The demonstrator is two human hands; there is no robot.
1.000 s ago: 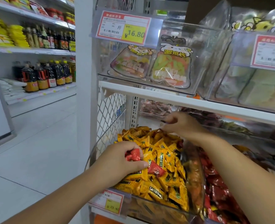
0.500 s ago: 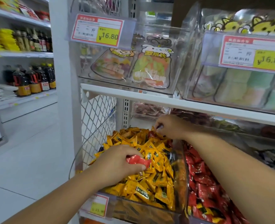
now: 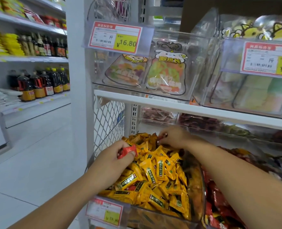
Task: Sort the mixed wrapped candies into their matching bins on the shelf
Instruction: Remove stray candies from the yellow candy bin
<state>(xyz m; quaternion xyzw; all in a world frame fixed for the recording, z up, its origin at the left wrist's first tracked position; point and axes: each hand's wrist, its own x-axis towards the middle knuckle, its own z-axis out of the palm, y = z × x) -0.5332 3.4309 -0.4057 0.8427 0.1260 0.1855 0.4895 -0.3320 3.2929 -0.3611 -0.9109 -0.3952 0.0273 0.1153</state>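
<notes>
Left hand [image 3: 111,161], the nearer of the two hands, has its fingers curled round a few red wrapped candies [image 3: 126,150] and holds them just above the near left part of a heap of yellow candies [image 3: 156,176]. That heap fills a clear bin [image 3: 196,182] at the left end of the lower level, and a price tag [image 3: 105,210] is fixed to the bin's front. Touching its right wall is a second bin of red candies [image 3: 219,205]. At the far end of the yellow heap the right hand [image 3: 175,138] is closed to a pinch, with a small dark red candy [image 3: 162,136] caught between thumb and fingertips; the wrapper is too blurred to read. A white mesh panel [image 3: 108,119] closes the rack's left side beside the bin. Above runs a white shelf [image 3: 170,106] carrying two more clear bins: the left one [image 3: 191,66] holds cartoon-printed bags and bears a tag [image 3: 116,38] reading 16.80, and the right one [image 3: 209,47] holds pale pastel packs. Far off to the left, across the pale floor [image 3: 29,162], dark bottles [image 3: 39,85] stand in rows on another aisle's shelving.
</notes>
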